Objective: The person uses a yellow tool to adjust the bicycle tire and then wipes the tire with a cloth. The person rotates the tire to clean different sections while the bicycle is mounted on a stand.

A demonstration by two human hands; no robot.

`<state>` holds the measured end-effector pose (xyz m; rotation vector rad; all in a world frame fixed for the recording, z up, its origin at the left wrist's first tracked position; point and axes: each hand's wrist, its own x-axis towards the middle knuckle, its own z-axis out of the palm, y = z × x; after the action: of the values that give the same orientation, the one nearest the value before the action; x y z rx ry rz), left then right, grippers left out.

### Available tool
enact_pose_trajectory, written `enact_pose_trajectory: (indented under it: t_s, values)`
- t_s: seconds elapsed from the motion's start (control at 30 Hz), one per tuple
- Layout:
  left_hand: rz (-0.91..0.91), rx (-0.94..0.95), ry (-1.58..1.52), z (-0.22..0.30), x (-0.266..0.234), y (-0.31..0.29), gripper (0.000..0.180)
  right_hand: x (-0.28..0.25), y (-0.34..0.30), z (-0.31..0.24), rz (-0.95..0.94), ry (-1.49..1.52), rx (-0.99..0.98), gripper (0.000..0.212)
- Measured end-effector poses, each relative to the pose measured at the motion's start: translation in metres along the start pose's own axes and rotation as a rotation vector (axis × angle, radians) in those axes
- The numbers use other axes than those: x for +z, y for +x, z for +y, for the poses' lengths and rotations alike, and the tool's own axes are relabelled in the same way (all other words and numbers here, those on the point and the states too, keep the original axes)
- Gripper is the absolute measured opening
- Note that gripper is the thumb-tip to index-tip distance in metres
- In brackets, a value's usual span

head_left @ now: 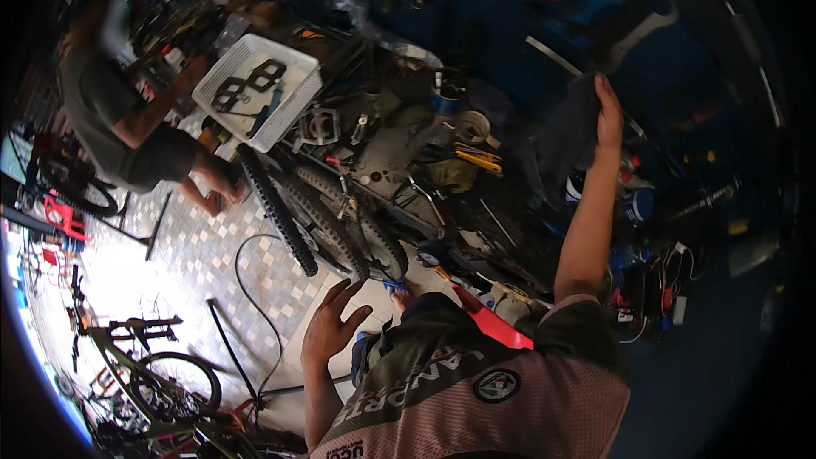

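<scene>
- From the head: the right hand [609,115] is holding a dark cloth [563,132], which is hanging by the blue wall [493,13];
- the left hand [330,329] is hanging open, well apart from it;
- a white basket [296,104] is holding black pedals [255,82].

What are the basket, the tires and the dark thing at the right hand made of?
Basket: likely plastic, dull white, with grid-like sides. Tires: probably rubber, dark and matt, with knobbly tread. Dark thing: perhaps cloth, dull and limp-looking at the right hand, but too blurry to be sure.
</scene>
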<state>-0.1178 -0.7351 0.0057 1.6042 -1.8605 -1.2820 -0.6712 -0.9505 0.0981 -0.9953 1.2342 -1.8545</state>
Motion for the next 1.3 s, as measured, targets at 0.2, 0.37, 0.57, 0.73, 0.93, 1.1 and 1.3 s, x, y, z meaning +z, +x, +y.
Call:
enact_pose_trajectory:
  t_s: [0.2,0.37,0.57,0.73,0.93,1.1,1.3]
  values:
    - [0.193,0.340,-0.173,0.040,-0.037,0.021,0.096,0.163,-0.113,-0.036,-0.966,-0.463,0.039,0.008]
    - [0.431,0.780,-0.097,0.044,-0.035,0.036,0.075,0.280,-0.205,-0.008,-1.593,-0.046,-0.181,0.026]
    - [0.864,0.269,-0.203,0.015,-0.025,-0.081,0.020,0.324,-0.268,0.032,-1.505,-0.062,-0.070,0.031]
    - [1.073,0.127,-0.204,0.003,-0.005,-0.180,0.017,0.338,-0.394,0.119,-1.602,0.209,1.082,0.031]
    - [1.240,-0.251,-0.051,-0.036,0.028,-0.308,0.025,0.324,-0.574,0.084,-2.150,0.054,0.778,0.050]
    - [1.402,-0.494,-0.191,-0.131,0.104,-0.470,0.081,0.309,-0.713,-0.008,-2.127,0.212,-0.744,0.063]
    - [1.135,-0.237,-1.490,-0.119,0.224,-0.615,0.095,0.232,-0.805,-0.025,-2.395,0.231,-0.905,0.078]
